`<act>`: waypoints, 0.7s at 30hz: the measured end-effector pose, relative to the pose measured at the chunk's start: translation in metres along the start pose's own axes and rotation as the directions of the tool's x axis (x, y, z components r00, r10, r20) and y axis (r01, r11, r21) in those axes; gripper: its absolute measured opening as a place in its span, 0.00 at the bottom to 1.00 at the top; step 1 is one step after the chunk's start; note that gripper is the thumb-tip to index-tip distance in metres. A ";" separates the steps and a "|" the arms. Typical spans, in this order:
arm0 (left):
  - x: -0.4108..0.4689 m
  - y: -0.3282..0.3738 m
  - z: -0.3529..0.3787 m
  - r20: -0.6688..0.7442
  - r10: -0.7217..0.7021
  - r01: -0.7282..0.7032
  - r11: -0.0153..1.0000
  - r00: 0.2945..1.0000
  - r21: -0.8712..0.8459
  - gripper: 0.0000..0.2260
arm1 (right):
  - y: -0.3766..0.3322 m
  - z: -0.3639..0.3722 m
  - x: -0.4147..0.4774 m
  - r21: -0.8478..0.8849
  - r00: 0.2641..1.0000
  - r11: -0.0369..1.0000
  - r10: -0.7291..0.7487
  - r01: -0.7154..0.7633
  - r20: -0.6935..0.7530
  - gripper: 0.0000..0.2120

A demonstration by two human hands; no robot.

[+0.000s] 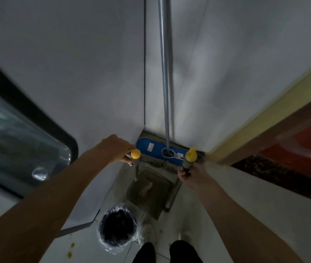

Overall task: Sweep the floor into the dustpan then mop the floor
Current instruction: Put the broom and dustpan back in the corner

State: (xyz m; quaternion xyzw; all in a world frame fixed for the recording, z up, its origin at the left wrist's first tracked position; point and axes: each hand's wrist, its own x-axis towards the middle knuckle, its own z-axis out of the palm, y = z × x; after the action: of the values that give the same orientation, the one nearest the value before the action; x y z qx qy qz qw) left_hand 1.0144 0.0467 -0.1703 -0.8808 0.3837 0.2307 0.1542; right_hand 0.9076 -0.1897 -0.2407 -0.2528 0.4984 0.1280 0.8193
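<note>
I stand facing a corner. My left hand (118, 149) is closed on a yellow-capped handle (135, 154) whose thin pole runs down to the left edge of the grey dustpan (149, 192) on the floor. My right hand (186, 172) grips a second yellow-capped grey handle (190, 156). Its pole slants down along the dustpan's right side, and its lower end is blurred, so I cannot tell whether it is the broom. A mop with a blue flat head (154, 148) and grey strands leans in the corner, its grey pole (165, 73) rising up the wall, untouched.
A round bin lined with a plastic bag (117, 227) stands just left of my feet (148, 232). A shiny metal basin with a dark rim (18, 141) is at the left. White walls meet ahead. A yellowish door frame (264, 118) runs along the right. Small stains (72, 245) dot the tiles.
</note>
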 end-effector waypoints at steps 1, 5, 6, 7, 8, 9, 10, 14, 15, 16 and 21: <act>0.003 -0.006 0.000 0.047 -0.023 0.025 0.999 0.999 -0.040 0.18 | 0.003 0.008 0.007 -0.012 1.000 1.000 0.001 -0.001 0.002 0.14; 0.005 -0.023 0.007 0.138 -0.141 0.156 0.982 0.980 -0.105 0.18 | 0.013 0.046 0.031 -0.127 0.997 0.991 0.027 -0.036 -0.070 0.11; 0.003 -0.027 0.011 0.139 -0.169 0.184 0.978 0.976 -0.099 0.19 | 0.015 0.056 0.035 -0.160 0.995 0.986 0.039 -0.054 -0.094 0.12; 0.000 -0.031 0.015 0.133 -0.203 0.217 0.971 0.970 -0.098 0.20 | 0.016 0.066 0.038 -0.192 0.992 0.979 0.049 -0.070 -0.112 0.13; -0.003 -0.036 0.022 0.125 -0.240 0.253 0.963 0.963 -0.097 0.20 | 0.018 0.075 0.040 -0.214 0.991 0.973 0.057 -0.082 -0.123 0.13; -0.006 -0.039 0.027 0.079 -0.272 0.279 0.955 0.959 -0.097 0.20 | 0.020 0.083 0.040 -0.227 0.990 0.970 0.061 -0.089 -0.129 0.14; -0.009 -0.042 0.034 -0.020 -0.286 0.283 0.955 0.958 -0.093 0.19 | 0.022 0.090 0.040 -0.232 0.990 0.968 0.066 -0.094 -0.125 0.15; -0.010 -0.046 0.046 -0.339 -0.262 0.270 0.963 0.904 -0.026 0.19 | 0.036 0.116 0.053 -0.218 0.988 0.967 0.115 -0.136 -0.104 0.13; -0.009 -0.045 0.047 -0.399 -0.266 0.275 0.961 0.877 -0.036 0.20 | 0.040 0.123 0.057 -0.199 0.985 0.967 0.144 -0.160 -0.096 0.10; -0.008 -0.045 0.047 -0.426 -0.267 0.276 0.960 0.864 -0.044 0.21 | 0.043 0.130 0.059 -0.173 0.984 0.969 0.164 -0.175 -0.074 0.08; -0.008 -0.046 0.061 -0.482 -0.189 0.202 0.979 0.855 -0.024 0.21 | 0.056 0.163 0.080 -0.212 0.975 0.952 0.224 -0.220 -0.002 0.05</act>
State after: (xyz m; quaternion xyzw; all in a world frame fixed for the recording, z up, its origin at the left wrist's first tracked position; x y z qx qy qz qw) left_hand 1.0261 0.1092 -0.2136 -0.9425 0.3217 -0.0180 0.0884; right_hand 1.0418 -0.0580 -0.2664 -0.2792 0.4981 0.2742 0.7738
